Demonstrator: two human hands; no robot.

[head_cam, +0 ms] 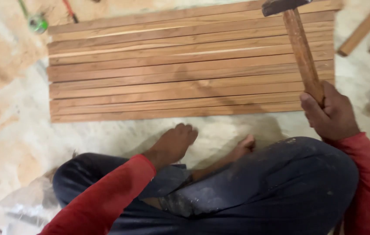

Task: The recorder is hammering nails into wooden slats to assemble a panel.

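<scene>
My right hand (330, 114) grips the lower end of a hammer's wooden handle (303, 52); its dark metal head (280, 6) is raised over the top right of a row of several long wooden slats (185, 69) lying side by side on the dusty floor. My left hand (174, 143) is curled into a loose fist with nothing visible in it, resting on the floor just in front of the nearest slat. I sit cross-legged in dark trousers and red sleeves, with a bare foot (241, 148) showing between the hands.
More wood pieces (365, 28) lie at the right edge. A green tape measure (38, 24) and a red-handled tool (69, 11) lie at the top left. A clear plastic bag (24, 204) sits at the lower left. Sawdust covers the floor.
</scene>
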